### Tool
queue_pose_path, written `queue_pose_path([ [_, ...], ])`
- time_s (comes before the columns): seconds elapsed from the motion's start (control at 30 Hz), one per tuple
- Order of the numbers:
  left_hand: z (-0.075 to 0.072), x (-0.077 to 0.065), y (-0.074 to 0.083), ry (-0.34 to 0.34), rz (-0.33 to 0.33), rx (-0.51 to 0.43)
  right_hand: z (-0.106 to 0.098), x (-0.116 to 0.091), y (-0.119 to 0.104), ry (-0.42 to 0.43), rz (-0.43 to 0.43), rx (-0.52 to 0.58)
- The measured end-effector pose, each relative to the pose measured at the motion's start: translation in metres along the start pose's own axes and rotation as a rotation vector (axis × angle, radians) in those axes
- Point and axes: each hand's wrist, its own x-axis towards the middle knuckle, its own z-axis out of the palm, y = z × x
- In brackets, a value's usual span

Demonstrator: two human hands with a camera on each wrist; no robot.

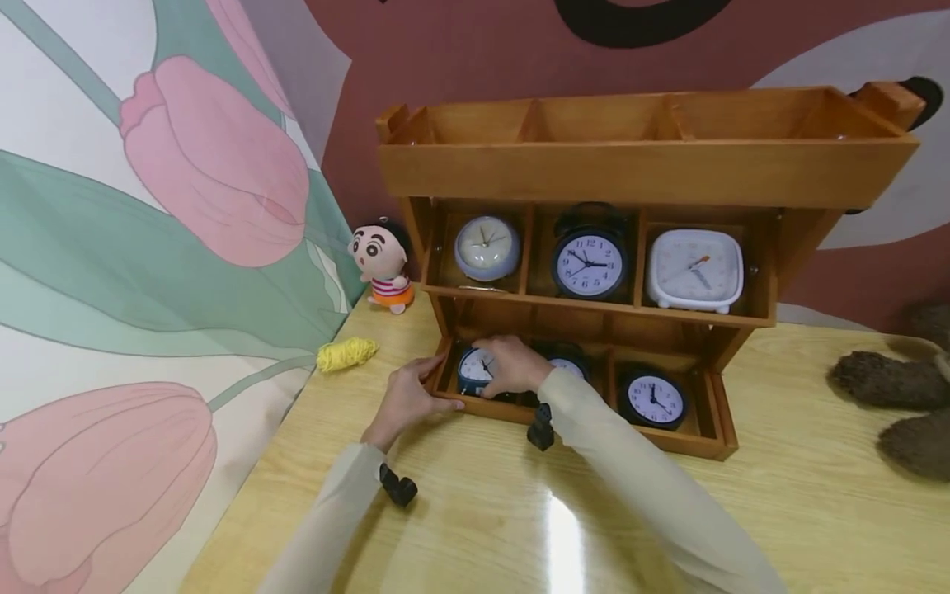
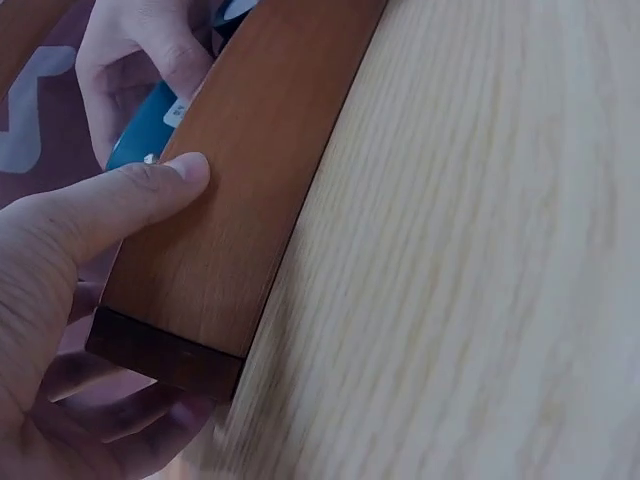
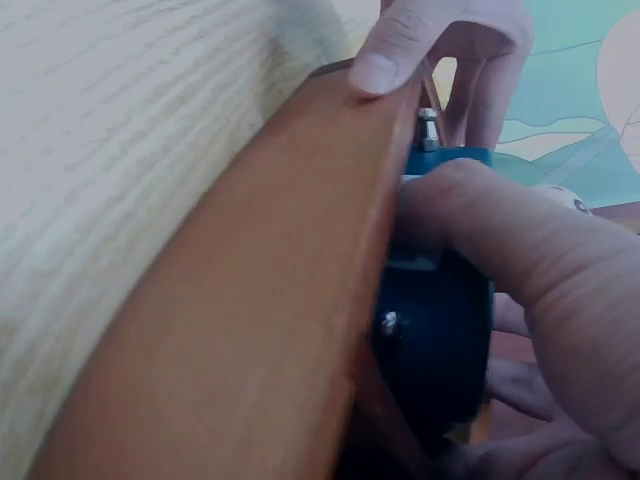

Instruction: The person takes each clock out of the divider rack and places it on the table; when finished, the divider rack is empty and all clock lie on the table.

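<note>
Gripping the blue clock [image 1: 472, 371] in its fingers, the right hand [image 1: 515, 365] hides some of the face. Beside those fingers, the left hand [image 1: 406, 402] pinches the wooden shelf [image 1: 646, 175]. Another clock [image 1: 570, 366] near them is partly covered.

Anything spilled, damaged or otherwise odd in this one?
Nothing looks spilled or damaged. Mildly odd: displayed times disagree. On the wooden rack, the middle-tier black clock has a pointer at 3, none at 12; the bottom-right clock has one near 12.
</note>
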Motion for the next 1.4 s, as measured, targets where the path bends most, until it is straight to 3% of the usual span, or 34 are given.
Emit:
queue_pose_path([
  [0.33, 0.002, 0.000, 0.002, -0.004, -0.010, 0.001, -0.007, -0.020, -0.006, 0.184, -0.008, 0.066],
  [0.57, 0.001, -0.001, 0.000, -0.008, 0.000, -0.006, -0.014, -0.056, -0.023, 0.312, -0.078, 0.069],
  [0.77, 0.000, -0.005, -0.005, 0.026, 0.008, -0.023, 0.004, -0.094, -0.049, 0.312, -0.096, 0.097],
  [0.97, 0.001, -0.003, -0.007, 0.027, 0.033, -0.011, 0.032, -0.117, -0.065, 0.353, -0.126, 0.055],
  [1.2, 0.001, -0.001, -0.005, 0.038, 0.023, 0.006, 0.063, -0.117, -0.074, 0.293, -0.091, -0.068],
  [1.4, 0.003, 0.000, -0.004, 0.025, -0.011, 0.002, 0.076, -0.109, -0.072, 0.287, -0.056, -0.125],
])
